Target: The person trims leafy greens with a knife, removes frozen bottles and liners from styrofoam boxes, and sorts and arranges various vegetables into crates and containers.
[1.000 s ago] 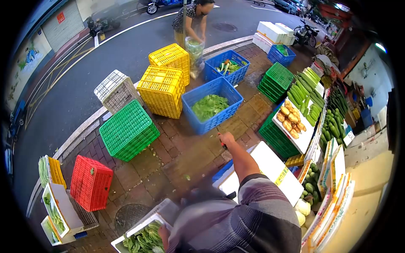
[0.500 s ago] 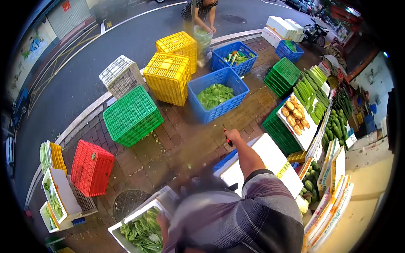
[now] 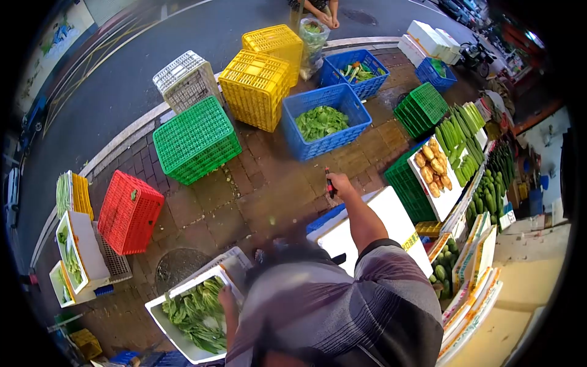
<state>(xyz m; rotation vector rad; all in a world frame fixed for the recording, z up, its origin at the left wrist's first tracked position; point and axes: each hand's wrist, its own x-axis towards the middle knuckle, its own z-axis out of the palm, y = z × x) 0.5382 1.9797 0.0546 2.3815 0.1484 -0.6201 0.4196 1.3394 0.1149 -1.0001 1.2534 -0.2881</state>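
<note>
My left hand is at the inner right side of a white foam box, its fingers closed around the stem end of some leafy greens. The greens partly hide those fingertips. Out over the pavement, my right hand is wrapped around a short red-and-black handled tool; its exact kind is too small to make out. Below that forearm lies a large white foam lid or box with yellow tape.
Ahead stand a blue crate of greens, yellow crates, a green crate and a red crate. Potatoes and cucumbers lie on the right. Across the crates, a person's hands are near a plastic bag.
The view has shifted, showing more of the foam box. My left hand has moved up along the box's side to the greens' stem end. My right hand still holds the tool.
</note>
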